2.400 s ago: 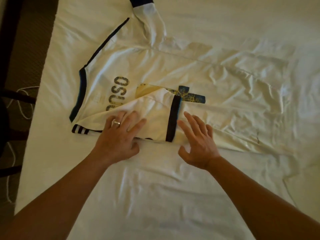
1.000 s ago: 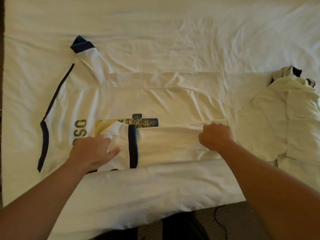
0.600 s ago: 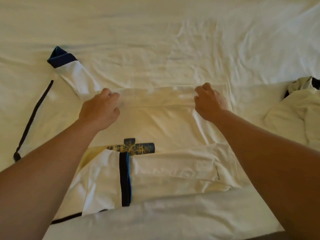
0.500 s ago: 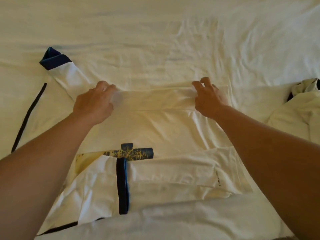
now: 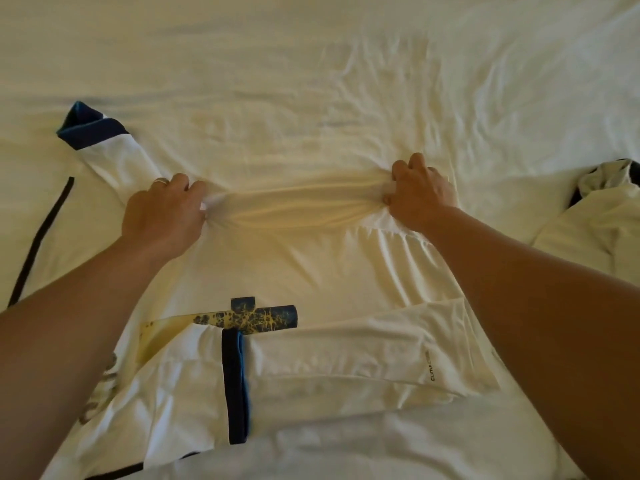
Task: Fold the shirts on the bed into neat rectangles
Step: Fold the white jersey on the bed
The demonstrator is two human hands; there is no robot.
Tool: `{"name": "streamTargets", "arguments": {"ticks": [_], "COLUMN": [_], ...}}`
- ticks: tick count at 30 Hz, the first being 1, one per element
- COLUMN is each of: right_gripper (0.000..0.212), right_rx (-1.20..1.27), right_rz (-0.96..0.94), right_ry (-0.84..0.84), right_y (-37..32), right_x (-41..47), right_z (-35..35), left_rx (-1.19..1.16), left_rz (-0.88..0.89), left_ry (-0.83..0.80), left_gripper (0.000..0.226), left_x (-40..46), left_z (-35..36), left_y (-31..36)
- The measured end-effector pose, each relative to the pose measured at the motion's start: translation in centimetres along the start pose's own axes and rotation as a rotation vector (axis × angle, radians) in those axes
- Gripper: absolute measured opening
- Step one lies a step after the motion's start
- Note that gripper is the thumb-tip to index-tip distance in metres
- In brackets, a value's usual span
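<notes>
Both hands now pinch the far edge of the white jersey (image 5: 311, 265) on the bed (image 5: 311, 81): left hand (image 5: 162, 216), right hand (image 5: 420, 195), bunching it up, ready to fold it toward the near side.

The white shirt (image 5: 311, 265) is thin, smooth cloth with a faint sheen, and its dark blue cuff bands (image 5: 235, 382) are matt. Its blue-and-yellow print (image 5: 256, 315) looks cracked. The bed sheet (image 5: 311, 81) is matt, creased cotton-like cloth.

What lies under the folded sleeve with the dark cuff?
Under the folded sleeve, the shirt body shows a blue-and-yellow print poking out beyond it; the rest of the print is covered.
</notes>
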State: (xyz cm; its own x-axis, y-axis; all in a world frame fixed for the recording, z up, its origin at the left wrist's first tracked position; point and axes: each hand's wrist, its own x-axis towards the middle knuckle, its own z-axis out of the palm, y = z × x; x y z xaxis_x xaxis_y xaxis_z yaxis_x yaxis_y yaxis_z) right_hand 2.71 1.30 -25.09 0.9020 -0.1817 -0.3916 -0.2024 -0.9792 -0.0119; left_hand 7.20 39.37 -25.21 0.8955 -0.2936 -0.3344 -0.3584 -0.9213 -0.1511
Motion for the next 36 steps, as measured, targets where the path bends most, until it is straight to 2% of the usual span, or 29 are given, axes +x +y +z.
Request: {"name": "streamTargets", "arguments": {"ticks": [5,10,16,19,22,28,32,34,36], "right_gripper": [0.025,0.019,0.028,0.031,0.027,0.025,0.028,0.029,0.032], "right_rx": [0.068,0.153,0.101,0.080,0.043,0.043,-0.055,-0.046,0.031], "right_rz": [-0.006,-0.037,0.062,0.126,0.168,0.196,0.197,0.211,0.180], "right_ry": [0.065,0.171,0.147,0.103,0.066,0.012,-0.097,-0.056,0.071], "right_y": [1.2,2.9,4.2,4.5,4.6,5.4,5.7,5.4,4.7], "right_x": [-4.1,-10.5,-17.7,-20.0,-21.4,-22.6,-22.6,-22.2,-21.5], "right_z": [-0.5,0.3,2.5,3.6,4.7,6.0,5.9,5.6,5.5], "left_rx": [-0.041,-0.166,-0.100,-0.070,-0.035,0.040,0.008,-0.047,-0.099], "left_rz": [0.030,0.061,0.118,0.168,0.231,0.260,0.217,0.176,0.170], "left_ry": [0.066,0.152,0.183,0.226,0.239,0.269,0.174,0.191,0.252], "left_gripper": [0.009,0.008,0.017,0.006,0.021,0.033,0.045,0.047,0.046], "left_x": [-3.5,-9.5,-17.8,-20.5,-21.9,-22.6,-22.7,-22.3,-21.4], "left_z": [-1.2,-1.6,-0.3,1.2,3.1,5.2,4.9,4.2,3.7], "left_y": [-1.1,-0.6,1.1,2.1,2.6,2.8,3.4,4.4,5.9]}}
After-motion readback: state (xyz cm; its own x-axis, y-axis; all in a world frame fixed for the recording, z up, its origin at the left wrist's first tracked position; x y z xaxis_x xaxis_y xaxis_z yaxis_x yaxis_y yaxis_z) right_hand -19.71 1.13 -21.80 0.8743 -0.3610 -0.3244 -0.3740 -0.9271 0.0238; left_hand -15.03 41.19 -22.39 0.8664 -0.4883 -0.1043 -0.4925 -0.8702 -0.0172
